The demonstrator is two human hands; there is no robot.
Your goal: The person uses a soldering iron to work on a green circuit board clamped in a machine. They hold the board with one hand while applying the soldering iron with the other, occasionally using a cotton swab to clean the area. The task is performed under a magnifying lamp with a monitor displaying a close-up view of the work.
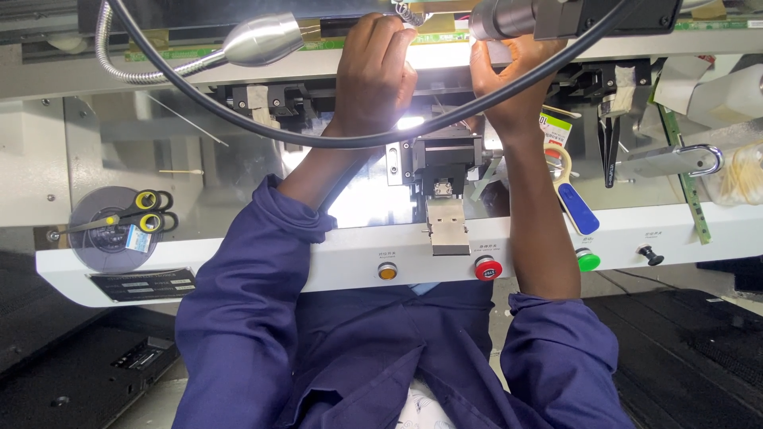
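In the head view, I see both hands raised to the far edge of the white machine table [238, 266], at a brightly lit strip [441, 56] running under a long green circuit board edge [238, 48]. The left hand [373, 71] is curled, fingers bent onto the strip near a small coiled metal spring [407, 12]; I cannot tell whether it grips anything. The right hand [509, 87] is also curled, fingers against the strip just below a grey cylindrical camera lens barrel [505, 17]; what it holds, if anything, is hidden. A thick black cable [238, 119] loops across both forearms. A chrome gooseneck lamp head [262, 40] sits left of the left hand. Between the forearms stands a black and metal clamping fixture [441, 171]. On the table's front edge are an amber round button [387, 272], a red round button [488, 268] and a green round button [587, 259]. Yellow-handled black scissors [143, 210] lie on a grey disc at far left. Both sleeves are dark blue.
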